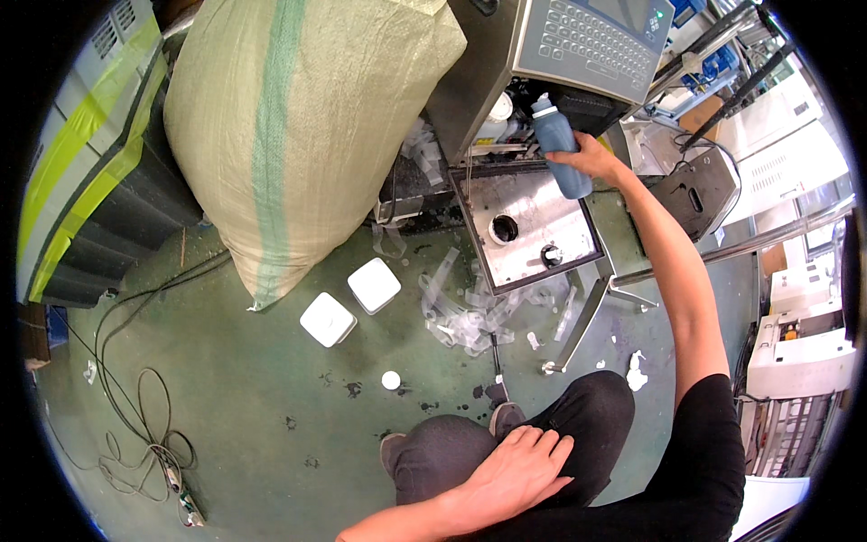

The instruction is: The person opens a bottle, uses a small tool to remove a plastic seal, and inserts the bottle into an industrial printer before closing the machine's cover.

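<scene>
— What's closest to us?

— The left hand [517, 470], lying flat and empty, fingers spread loosely over the person's knee in dark trousers [506, 447]. They are crouched on the green floor [271, 397].

— And the other one?

— The right hand [589, 159] is stretched far out, arm nearly straight, fingers wrapped round a dark blue bottle [560, 144] with a pale cap. The bottle stands tilted a little, held up at the far right, just under the grey keypad panel [596, 41] of the machine and above the open steel tray [528, 230].

— What's in that tray?

— Two round openings, one with a white rim [503, 229], one smaller and dark [551, 256]. The bottle is clear of both.

— Anything on the floor?

— Two white square containers [352, 303] side by side, left of the tray, and a small white cap [390, 380] nearer us. Clear plastic scraps [470, 316] are heaped under the tray's near edge. A big woven sack [298, 135] leans at the far left, and black cables [135, 406] loop over the floor on the near left.
</scene>
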### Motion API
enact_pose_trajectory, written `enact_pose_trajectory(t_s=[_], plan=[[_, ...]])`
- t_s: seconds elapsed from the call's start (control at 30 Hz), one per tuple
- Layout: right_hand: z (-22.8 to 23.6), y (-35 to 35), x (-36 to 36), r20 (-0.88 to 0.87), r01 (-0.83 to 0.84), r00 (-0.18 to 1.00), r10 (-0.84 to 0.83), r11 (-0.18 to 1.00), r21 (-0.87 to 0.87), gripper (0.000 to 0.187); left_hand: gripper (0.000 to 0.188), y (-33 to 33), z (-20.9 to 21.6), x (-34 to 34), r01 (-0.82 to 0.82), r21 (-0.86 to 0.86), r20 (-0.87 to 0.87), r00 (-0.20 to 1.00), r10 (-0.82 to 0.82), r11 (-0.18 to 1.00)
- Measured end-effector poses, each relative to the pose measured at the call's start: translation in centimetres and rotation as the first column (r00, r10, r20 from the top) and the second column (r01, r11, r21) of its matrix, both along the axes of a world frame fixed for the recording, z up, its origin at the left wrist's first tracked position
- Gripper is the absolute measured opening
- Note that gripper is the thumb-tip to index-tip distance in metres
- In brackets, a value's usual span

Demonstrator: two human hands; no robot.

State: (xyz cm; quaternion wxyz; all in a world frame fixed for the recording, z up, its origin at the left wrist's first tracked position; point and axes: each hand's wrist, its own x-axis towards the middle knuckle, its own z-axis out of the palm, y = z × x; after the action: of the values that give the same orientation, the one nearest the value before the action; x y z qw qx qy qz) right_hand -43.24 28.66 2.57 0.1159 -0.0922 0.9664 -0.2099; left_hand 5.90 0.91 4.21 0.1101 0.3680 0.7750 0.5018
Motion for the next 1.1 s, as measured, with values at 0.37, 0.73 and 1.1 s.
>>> enact_pose_trajectory(t_s=[0.37, 0.73, 1.1], plan=[[3.5, -1.2, 0.6, 0.089, 0.003, 0.996, -0.012, 0.995, 0.098, 0.093, 0.056, 0.1, -0.1, -0.2, -0.003, 0.008, -0.005, 1.0, 0.003, 1.0], [3.5, 0.5, -1.8, 0.092, -0.034, 0.996, 0.016, 0.979, 0.199, 0.084, 0.054, 0.2, -0.4, -0.2, -0.001, 0.033, -0.003, 1.0, 0.001, 0.999], [3.4, 0.4, -2.2, 0.082, -0.037, 0.997, 0.017, 0.968, 0.25, 0.085, 0.054, 0.0, -0.4, -0.4, 0.012, 0.027, 0.013, 1.0, -0.013, 1.0]])
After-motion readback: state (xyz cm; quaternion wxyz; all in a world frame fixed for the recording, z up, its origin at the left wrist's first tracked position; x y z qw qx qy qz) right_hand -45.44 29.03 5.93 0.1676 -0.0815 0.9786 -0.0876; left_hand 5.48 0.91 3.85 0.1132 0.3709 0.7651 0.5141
